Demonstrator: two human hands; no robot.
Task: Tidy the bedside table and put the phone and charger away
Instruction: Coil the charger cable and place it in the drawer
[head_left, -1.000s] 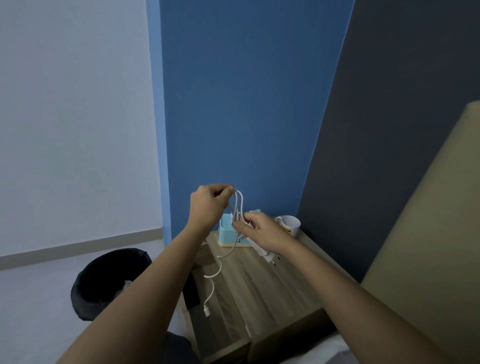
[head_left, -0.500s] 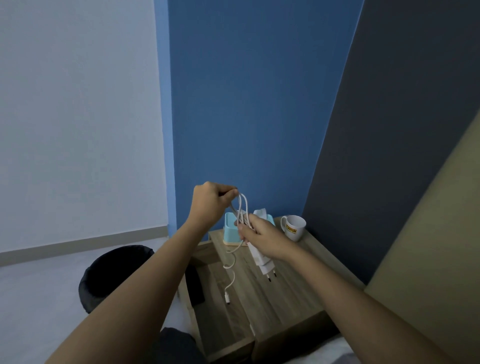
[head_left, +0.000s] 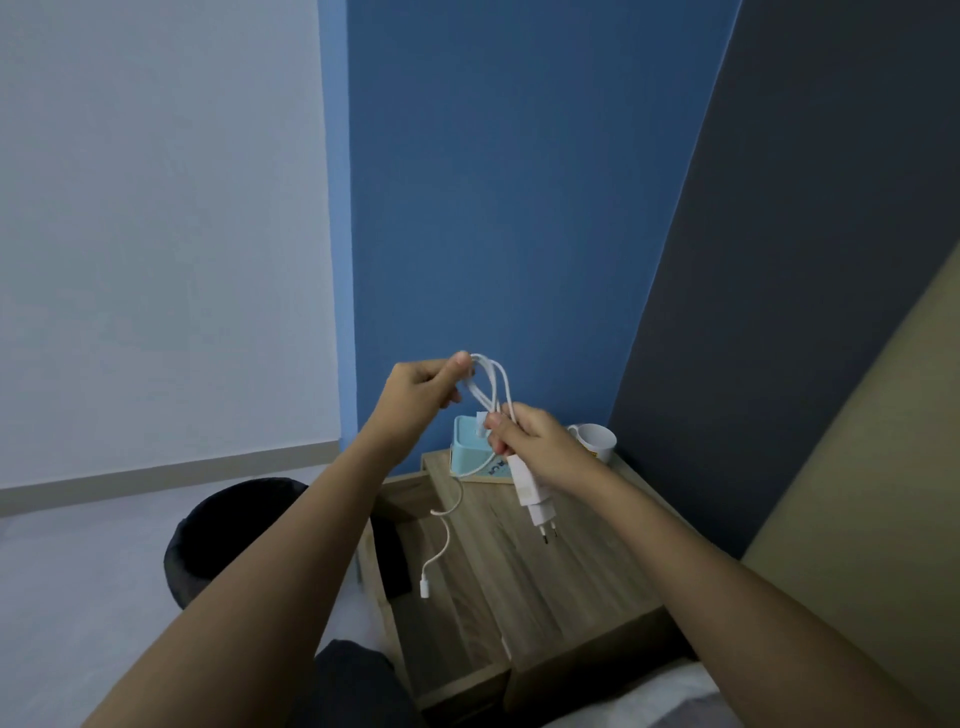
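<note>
The person is holding the white charger (head_left: 532, 499) in the air above the wooden tabletop (head_left: 561, 566), both hands closed on it. The right hand (head_left: 535, 447) is gripping the plug block's upper end together with the gathered cable, prongs pointing down. The left hand (head_left: 423, 387) is pinching the top of the cable loops (head_left: 488, 387), held a little apart from the right. The loose cable tail (head_left: 441, 540) is dangling, its connector hanging over the open drawer (head_left: 447, 639).

The block looks rigid and light, the safest place to grip. The cable seems limp and springy, so the loops will likely uncoil unless pinched where they cross. A blue box (head_left: 467, 447) and a white mug (head_left: 595, 441) are standing behind. The phone is not visible.
</note>
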